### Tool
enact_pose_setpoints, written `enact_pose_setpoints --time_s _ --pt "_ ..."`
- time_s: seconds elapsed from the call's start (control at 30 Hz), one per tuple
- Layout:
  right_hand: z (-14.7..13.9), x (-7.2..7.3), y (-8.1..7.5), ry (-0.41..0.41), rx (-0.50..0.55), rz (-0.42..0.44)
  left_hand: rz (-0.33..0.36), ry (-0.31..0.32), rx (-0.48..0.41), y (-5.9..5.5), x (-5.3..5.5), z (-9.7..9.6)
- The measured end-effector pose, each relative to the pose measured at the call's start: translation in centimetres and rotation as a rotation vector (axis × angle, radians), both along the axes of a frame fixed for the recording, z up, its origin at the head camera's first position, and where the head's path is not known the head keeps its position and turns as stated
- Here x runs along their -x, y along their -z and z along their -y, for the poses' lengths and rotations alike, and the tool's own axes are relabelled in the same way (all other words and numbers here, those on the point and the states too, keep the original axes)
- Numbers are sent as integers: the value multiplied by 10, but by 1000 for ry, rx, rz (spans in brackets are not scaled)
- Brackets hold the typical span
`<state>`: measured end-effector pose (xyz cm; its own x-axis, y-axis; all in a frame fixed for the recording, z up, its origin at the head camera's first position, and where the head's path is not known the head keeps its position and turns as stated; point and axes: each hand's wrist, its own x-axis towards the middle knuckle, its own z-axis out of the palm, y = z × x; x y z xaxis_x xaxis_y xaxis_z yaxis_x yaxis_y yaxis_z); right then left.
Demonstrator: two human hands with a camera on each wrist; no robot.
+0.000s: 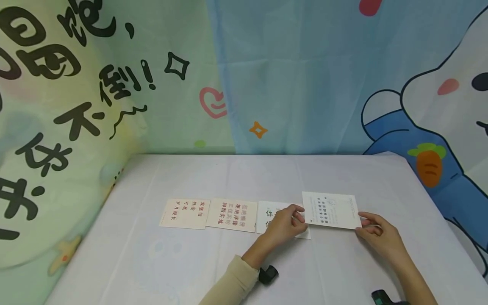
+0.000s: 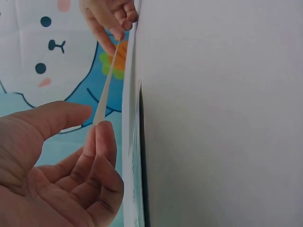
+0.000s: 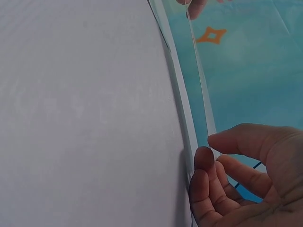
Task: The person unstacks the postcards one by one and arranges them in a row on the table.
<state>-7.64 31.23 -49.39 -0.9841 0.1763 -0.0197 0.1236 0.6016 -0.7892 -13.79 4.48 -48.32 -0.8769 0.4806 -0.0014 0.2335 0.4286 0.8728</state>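
A white printed card (image 1: 331, 209) with dark lines of text is held up between my two hands, above the tabletop. My right hand (image 1: 383, 237) pinches its right edge between thumb and fingers. At the opposite edge is my left hand (image 1: 282, 224), with the card's end between thumb and fingertips; in the left wrist view a small gap shows beside the thumb (image 2: 71, 115). Edge-on, the card (image 3: 203, 94) looks like a thin strip in the right wrist view. Below my left hand lies another white card (image 1: 267, 208) with green characters, partly covered by that hand.
Two cream cards with reddish text, one at the left (image 1: 184, 214) and one beside it (image 1: 232, 214), continue the row on the white-covered table (image 1: 171, 271). A printed cloth backdrop (image 1: 289, 84) hangs behind the table's far edge.
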Motion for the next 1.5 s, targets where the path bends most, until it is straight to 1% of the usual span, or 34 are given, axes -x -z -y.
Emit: enact_pose_setpoints --time_s 0.1,0.27,0.4,0.63,0.77,1.0,1.17,1.4,1.5 --pt "-2 -3 1 1 -2 14 -1 23 -6 0 -2 -1" --pt "-6 -7 0 -2 -12 14 -8 55 -10 0 -3 -3" --pt "-8 -9 -1 4 -25 25 2 65 8 2 -4 -5" --pt "-13 -14 -4 -4 -45 70 18 80 24 4 -7 -9" --pt "-17 -17 -3 -6 -58 80 36 101 33 4 -9 -11" --pt "-22 -21 1 -4 -79 58 90 145 27 4 -12 -13" --pt "-22 -20 2 -12 -88 46 78 157 53 4 -12 -12" --pt "-18 -19 5 -18 -92 55 41 160 123 6 -10 -10" --pt "-17 -19 7 -16 -99 63 33 167 138 6 -10 -10"
